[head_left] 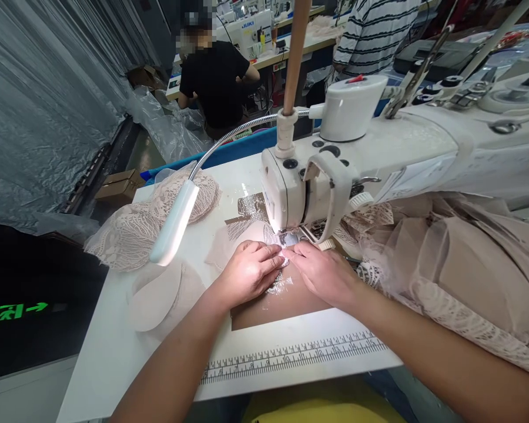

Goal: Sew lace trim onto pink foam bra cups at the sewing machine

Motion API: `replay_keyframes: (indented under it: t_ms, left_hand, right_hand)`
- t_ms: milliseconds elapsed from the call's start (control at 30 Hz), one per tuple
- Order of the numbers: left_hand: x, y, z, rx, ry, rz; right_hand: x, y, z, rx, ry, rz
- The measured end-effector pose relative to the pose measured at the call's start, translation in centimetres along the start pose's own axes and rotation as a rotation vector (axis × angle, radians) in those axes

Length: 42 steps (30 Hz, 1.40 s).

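Note:
Under the needle end of a white sewing machine point(286, 194) lies a pale beige lace-and-mesh cup piece point(223, 244). My left hand point(251, 271) presses its edge just in front of the presser foot, with fingers together. Close beside it on the right, my right hand point(321, 270) has thumb and fingers closed on the same edge. Both sets of fingertips almost meet under the lamp's bright light. They rest over a brown plate point(264, 314) set in the white table. My fingers and the machine head hide part of the piece.
Lace cups point(127, 235) and a smooth beige cup point(154, 296) lie on the left. A gooseneck lamp point(175, 226) arches over them. Beige fabric point(476, 276) is heaped on the right. A printed ruler point(291, 358) runs along the front edge. Two people are beyond the machine.

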State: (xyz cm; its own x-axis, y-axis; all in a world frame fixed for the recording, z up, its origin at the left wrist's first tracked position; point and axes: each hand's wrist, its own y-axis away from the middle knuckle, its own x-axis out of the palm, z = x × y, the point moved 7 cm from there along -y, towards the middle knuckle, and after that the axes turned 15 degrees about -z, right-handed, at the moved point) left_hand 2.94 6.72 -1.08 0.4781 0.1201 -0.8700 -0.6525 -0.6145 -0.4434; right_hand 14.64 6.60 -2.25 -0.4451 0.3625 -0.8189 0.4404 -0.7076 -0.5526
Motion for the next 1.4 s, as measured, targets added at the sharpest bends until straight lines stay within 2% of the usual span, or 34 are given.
replay_keyframes:
  t_ms: [133, 300, 633, 900, 1200, 1400]
  left_hand:
    - [-0.2, 0.0, 0.1, -0.003, 0.036, -0.039]
    - [-0.2, 0.1, 0.1, -0.012, 0.059, -0.042]
    - [0.0, -0.3, -0.2, -0.025, -0.037, -0.045]
    - [0.3, -0.5, 1.2, -0.066, -0.064, -0.112]
    - [0.3, -0.3, 3.4, -0.198, -0.13, -0.169]
    - [-0.3, 0.3, 4.9, -0.306, -0.183, -0.202]
  right_hand:
    - [-0.5, 0.0, 0.0, -0.002, -0.037, -0.044]
    - [-0.3, 0.5, 0.0, -0.053, -0.094, -0.036]
    - [-0.2, 0.2, 0.0, -0.023, -0.033, 0.003]
    - [-0.3, -0.2, -0.2, 0.008, 0.009, -0.036]
    - [-0.1, 0.4, -0.5, 0.0, -0.038, -0.07]
    - [-0.1, 0.2, -0.4, -0.016, -0.08, -0.044]
